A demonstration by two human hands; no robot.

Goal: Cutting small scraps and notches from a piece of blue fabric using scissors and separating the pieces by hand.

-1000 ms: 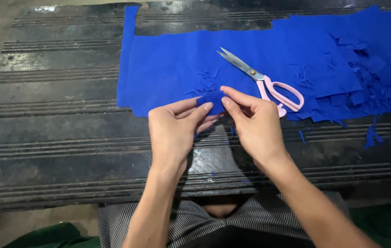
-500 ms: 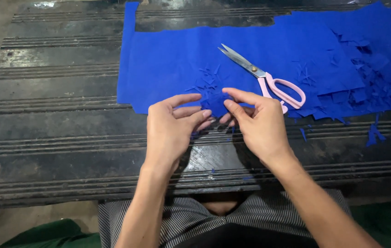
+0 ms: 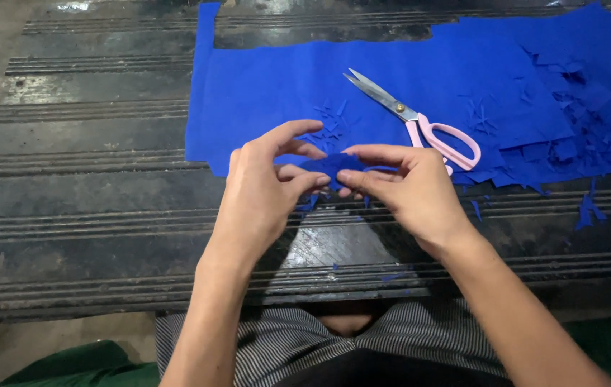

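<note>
Left fingers: the left hand (image 3: 262, 190) has its thumb and fingers (image 3: 310, 180) pinched shut on one end of a small blue cloth piece (image 3: 334, 166).
Right fingers: the right hand (image 3: 409, 193) pinches the other end of the same piece, thumb and fingertips pressed together on it.
Cloth piece: it sits between the two hands, lifted a little above the surface, right at the near edge of the big blue cloth (image 3: 277, 93).
Scissors: the pink-handled scissors (image 3: 420, 125) lie on the big cloth at 1 o'clock from the hands, close to the right knuckles, blades partly apart.
Scraps: tiny blue cuttings (image 3: 571, 107) lie heaped at 2 o'clock, and a few bits lie under the hands.
Surface: a dark ridged surface (image 3: 90, 208) with long grooves.
What could go wrong: the piece is tiny and soft, so a loose pinch could let it drop and get lost among the other bits. Pulling too hard might tear it. The right hand could bump the scissor blades.
</note>
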